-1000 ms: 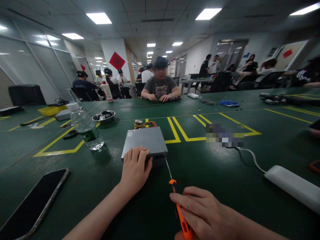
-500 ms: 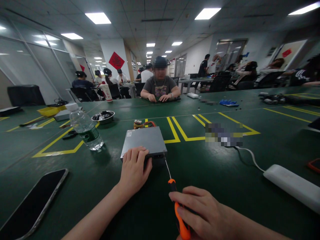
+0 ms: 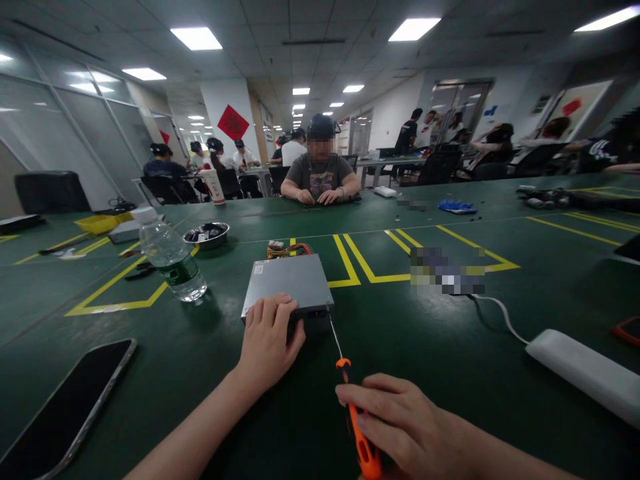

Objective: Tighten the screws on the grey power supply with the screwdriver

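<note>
A grey metal computer power supply (image 3: pixel 290 277) lies on the green table, its bundle of coloured wires (image 3: pixel 290 249) at the far side. My left hand (image 3: pixel 270 330) grips its near left edge, with fingers on the top cover and the thumb down at the near face. In my right hand (image 3: pixel 400 417) is a screwdriver (image 3: pixel 344 373) with an orange and black handle. Its thin shaft reaches the near right corner of the power supply, just beside the socket. Whether the tip sits in a screw is too small to tell.
To the left stand a water bottle (image 3: pixel 173 257) and a metal bowl (image 3: pixel 207 235) of small parts; a phone (image 3: pixel 70 407) lies nearer. A white power strip (image 3: pixel 585 373) with a cable is at right. Across the table sits a person (image 3: pixel 320 167). Yellow tape (image 3: pixel 390 277) marks the tabletop.
The screwdriver's handle has turned a little within my right hand, and those fingers have shifted slightly. My left hand and the power supply stay in place.
</note>
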Motion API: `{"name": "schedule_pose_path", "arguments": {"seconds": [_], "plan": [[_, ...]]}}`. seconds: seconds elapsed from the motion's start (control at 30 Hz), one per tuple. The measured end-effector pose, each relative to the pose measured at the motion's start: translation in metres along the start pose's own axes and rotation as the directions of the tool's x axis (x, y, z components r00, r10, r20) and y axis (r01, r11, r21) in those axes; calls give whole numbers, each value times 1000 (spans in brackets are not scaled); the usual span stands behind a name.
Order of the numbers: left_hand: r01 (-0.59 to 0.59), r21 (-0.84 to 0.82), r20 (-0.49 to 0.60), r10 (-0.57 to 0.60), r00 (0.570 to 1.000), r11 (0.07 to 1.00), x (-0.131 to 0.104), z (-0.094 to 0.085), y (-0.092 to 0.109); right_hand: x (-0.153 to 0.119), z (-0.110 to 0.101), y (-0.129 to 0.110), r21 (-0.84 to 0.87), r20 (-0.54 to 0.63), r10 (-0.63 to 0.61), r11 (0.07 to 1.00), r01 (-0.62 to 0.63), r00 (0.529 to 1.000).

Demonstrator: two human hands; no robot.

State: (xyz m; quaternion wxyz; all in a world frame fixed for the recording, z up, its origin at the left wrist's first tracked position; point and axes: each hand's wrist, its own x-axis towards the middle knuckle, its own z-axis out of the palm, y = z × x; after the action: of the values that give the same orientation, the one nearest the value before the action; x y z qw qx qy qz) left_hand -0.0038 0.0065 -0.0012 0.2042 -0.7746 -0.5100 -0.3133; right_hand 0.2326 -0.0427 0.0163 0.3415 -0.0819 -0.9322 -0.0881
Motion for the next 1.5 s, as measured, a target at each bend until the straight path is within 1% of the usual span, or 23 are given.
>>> {"name": "schedule_pose_path", "arguments": {"seconds": [0.13, 0.2, 0.27, 0.37, 0.47, 0.6, 0.73, 0.8, 0.93, 1.0, 1.13, 1.27, 1.33, 1.5], "plan": [[3, -5, -9, -3, 1000, 1000, 0, 1, 1, 1, -2, 0, -13, 60, -19, 1000, 20, 998], [1, -1, -11, -1, 1000, 1000, 0, 1, 1, 3, -1, -1, -25, 67, -29, 999, 31, 997], [-2, 8, -13, 2, 1000, 1000, 1, 0, 1, 4, 1, -2, -37, 30, -26, 999, 27, 999], [-9, 18, -19, 9, 1000, 1000, 1, 0, 1, 3, 4, -3, -72, -50, 14, 997, -17, 999], [-9, 17, -18, 10, 1000, 1000, 2, -1, 1, 2, 4, -3, -60, -74, 18, 998, -23, 997], [-11, 7, -21, 11, 1000, 1000, 1, -1, 0, 2, 0, -1, -28, -33, -4, 1000, 3, 999], [-9, 10, -20, 9, 1000, 1000, 1, 1, 0, 3, -3, -2, -60, 41, -18, 998, 20, 999], [-11, 22, -18, 11, 1000, 1000, 1, 1, 0, 3, -2, -3, -69, 20, -25, 997, 27, 999], [-10, 23, 0, 10, 1000, 1000, 0, 0, 0, 0, 1, -4, -95, -54, 11, 995, -16, 999], [-9, 19, 5, 9, 1000, 1000, 1, 0, 0, -1, 2, -3, -82, -49, 23, 996, -27, 999], [-9, 17, 1, 9, 1000, 1000, 1, 0, 0, 1, 0, -2, -34, -7, 10, 999, -10, 1000], [-12, 20, -5, 12, 1000, 1000, 1, 1, -1, 7, -3, -4, -93, 20, -39, 995, 41, 999], [-17, 23, -1, 17, 1000, 1000, 1, 0, 0, 9, -4, -6, -116, -3, -36, 993, 35, 999], [-21, 27, -3, 21, 1000, 999, 1, -1, 0, 10, -2, -10, -104, -94, 41, 993, -51, 995]]}}
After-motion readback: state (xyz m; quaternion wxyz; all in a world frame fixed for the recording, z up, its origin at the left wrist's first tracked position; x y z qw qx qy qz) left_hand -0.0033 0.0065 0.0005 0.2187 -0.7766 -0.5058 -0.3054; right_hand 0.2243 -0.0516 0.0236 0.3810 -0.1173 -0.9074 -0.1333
